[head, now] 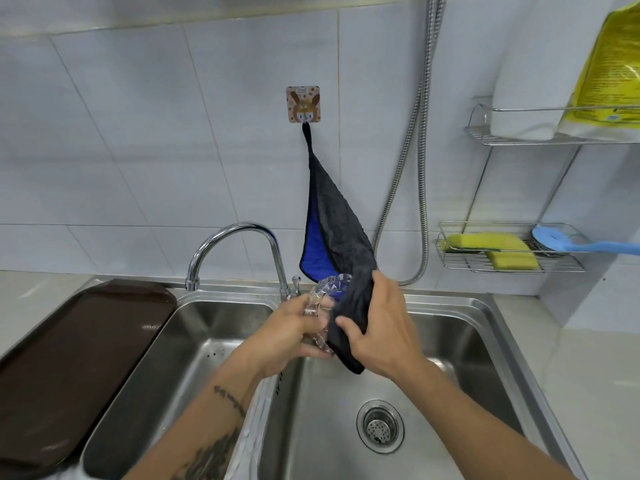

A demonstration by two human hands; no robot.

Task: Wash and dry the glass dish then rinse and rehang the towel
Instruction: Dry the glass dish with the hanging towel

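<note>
- The left hand (287, 336) holds the glass dish (323, 299) above the double steel sink (460, 327), fingers curled round its lower edge, the dish tilted with its rim toward the wall
- The right hand (377, 327) is closed on the lower part of the dark towel (341, 237), thumb in front and fingers behind, pressing the cloth against the right side of the dish
- The towel hangs by its loop from a square hook (303, 104) with a rabbit picture on the tiled wall; its blue lining shows on the left fold, and its lower end drapes down past the right palm
- The dish sits between the two hands, just right of the chrome tap (239, 244), partly hidden by the towel
- A brown tray (79, 348) lies across the left side of the sink unit
- On the right wall a wire rack (502, 261) carries a yellow sponge (495, 249) and a blue brush (568, 242); a metal hose (420, 161) runs down beside the towel
</note>
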